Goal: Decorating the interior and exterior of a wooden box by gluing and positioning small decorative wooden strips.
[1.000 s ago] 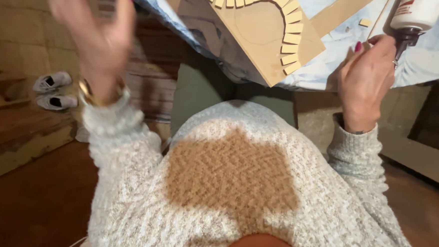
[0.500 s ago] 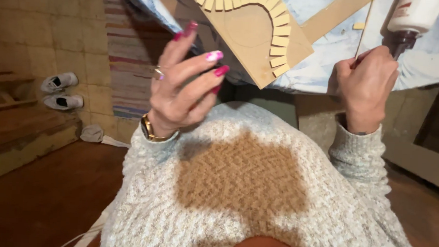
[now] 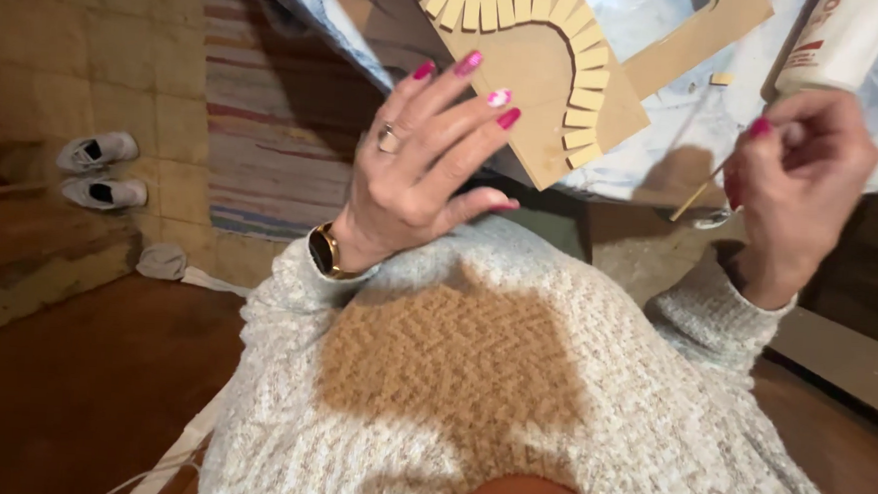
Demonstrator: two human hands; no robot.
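My left hand (image 3: 418, 166) is raised with its fingers spread, holding nothing, just in front of the corner of a tan cardboard sheet (image 3: 528, 81). Small cardboard strips (image 3: 551, 22) are laid in an arc on that sheet. My right hand (image 3: 798, 181) is closed around a thin wooden stick (image 3: 697, 188) that slants down to the left. A white glue bottle (image 3: 840, 43) lies tilted just above that hand. The sheet rests on a blue-and-white covered table (image 3: 654, 153).
A second cardboard piece (image 3: 700, 40) lies behind the sheet. Two white shoes (image 3: 98, 169) sit by a wooden step at the left. A striped rug (image 3: 277, 98) covers tiles beyond my lap. Brown wooden floor (image 3: 71, 388) lies below.
My left hand swung from the far left toward the cardboard corner. My right hand shifted right and turned, tipping the stick from upright to slanting down-left.
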